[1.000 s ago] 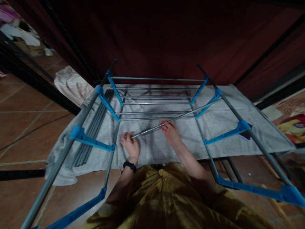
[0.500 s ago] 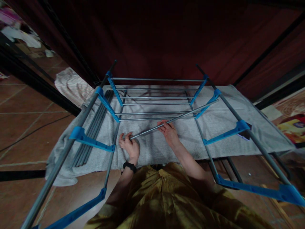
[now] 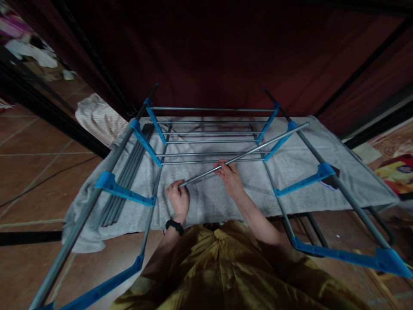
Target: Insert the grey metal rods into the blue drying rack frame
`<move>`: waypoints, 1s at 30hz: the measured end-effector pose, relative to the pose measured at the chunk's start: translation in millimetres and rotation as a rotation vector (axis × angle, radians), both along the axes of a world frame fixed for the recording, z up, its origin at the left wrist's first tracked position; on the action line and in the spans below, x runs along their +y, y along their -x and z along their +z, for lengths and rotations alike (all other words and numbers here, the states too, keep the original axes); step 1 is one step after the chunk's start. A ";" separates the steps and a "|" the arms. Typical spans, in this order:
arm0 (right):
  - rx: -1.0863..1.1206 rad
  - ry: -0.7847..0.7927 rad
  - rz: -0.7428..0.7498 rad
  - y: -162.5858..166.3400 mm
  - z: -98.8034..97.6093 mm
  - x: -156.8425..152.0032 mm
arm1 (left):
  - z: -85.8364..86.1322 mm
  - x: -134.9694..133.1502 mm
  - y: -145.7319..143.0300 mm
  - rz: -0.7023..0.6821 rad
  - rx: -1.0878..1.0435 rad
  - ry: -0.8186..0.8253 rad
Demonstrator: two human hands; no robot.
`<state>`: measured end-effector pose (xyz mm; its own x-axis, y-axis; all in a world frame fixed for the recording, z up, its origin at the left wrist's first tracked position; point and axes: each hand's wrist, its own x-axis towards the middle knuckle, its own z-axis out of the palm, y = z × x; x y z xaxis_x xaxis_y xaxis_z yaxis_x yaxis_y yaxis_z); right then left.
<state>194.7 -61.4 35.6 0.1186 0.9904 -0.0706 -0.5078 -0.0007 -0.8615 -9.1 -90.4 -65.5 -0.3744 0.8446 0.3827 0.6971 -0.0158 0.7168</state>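
Observation:
A thin grey metal tube [image 3: 256, 148] slants up to the right in front of me. My left hand [image 3: 179, 199] is closed around its lower left end. Farther along, my right hand [image 3: 229, 175] is closed on the tube near its middle, fingers curled from above and behind. The tube's far end crosses over a blue plastic bracket [image 3: 280, 142] of the rack frame; I cannot tell whether they touch. Several crossbars [image 3: 213, 141] span between the brackets at the back of the frame, beyond my hands.
More loose tubes [image 3: 127, 176] lie bundled on the grey cloth [image 3: 206, 202] at the left. Long side poles [image 3: 77, 224] with blue brackets [image 3: 125, 191] rise on both sides of me. A dark object [image 3: 334, 177] sits behind the right pole. Dark red fabric [image 3: 213, 56] hangs at the back.
The held tube has slid up and to the right, its far end now past the right bracket. My left hand has moved slightly right, its fingers closing more tightly.

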 end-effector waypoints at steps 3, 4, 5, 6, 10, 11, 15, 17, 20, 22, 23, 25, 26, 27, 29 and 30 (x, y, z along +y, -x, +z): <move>-0.023 -0.016 -0.013 -3.6 5.3 -0.9 | 4.1 -1.2 -2.4 -0.052 0.023 0.007; -0.025 -0.017 -0.015 -4.8 6.6 -1.3 | 6.0 -1.6 -3.8 -0.062 0.035 0.011; -0.027 -0.018 -0.020 -6.0 7.7 -1.8 | 8.2 -1.8 -5.3 -0.072 0.046 0.014; -0.028 -0.016 -0.025 -7.1 8.4 -2.3 | 10.7 -2.0 -7.1 -0.082 0.055 0.016; -0.018 -0.009 -0.051 -9.6 9.0 -4.0 | 19.1 -1.5 -16.3 -0.143 0.080 0.025; -0.018 -0.009 -0.054 -9.7 8.9 -4.5 | 19.9 -1.4 -19.2 -0.160 0.080 0.027; -0.043 -0.015 -0.066 -8.4 9.1 -7.4 | 17.5 -4.1 -34.1 -0.223 -0.001 0.035; -0.072 -0.016 -0.067 -7.1 9.6 -9.5 | 15.5 -8.2 -43.8 -0.254 -0.068 0.058; -0.113 -0.018 -0.061 -4.8 8.6 -12.7 | 15.1 -16.5 -58.8 -0.318 -0.161 0.116; -0.132 -0.024 -0.060 -3.0 5.8 -14.8 | 16.0 -21.9 -67.3 -0.357 -0.227 0.159; -0.141 -0.031 -0.059 -2.1 3.6 -16.0 | 16.4 -24.4 -70.7 -0.370 -0.258 0.179; -0.166 -0.048 -0.055 -0.3 -1.8 -18.7 | 16.8 -28.3 -76.1 -0.402 -0.301 0.213; -0.180 -0.056 -0.049 0.5 -4.7 -20.2 | 16.9 -29.9 -78.1 -0.416 -0.314 0.221; -0.194 -0.063 -0.041 1.3 -7.5 -21.7 | 17.0 -31.2 -79.7 -0.428 -0.324 0.222; -0.223 -0.070 -0.027 2.2 -11.7 -24.7 | 17.1 -33.2 -82.2 -0.447 -0.343 0.217; -0.233 -0.070 -0.021 2.4 -12.7 -26.1 | 17.2 -34.0 -83.1 -0.455 -0.354 0.214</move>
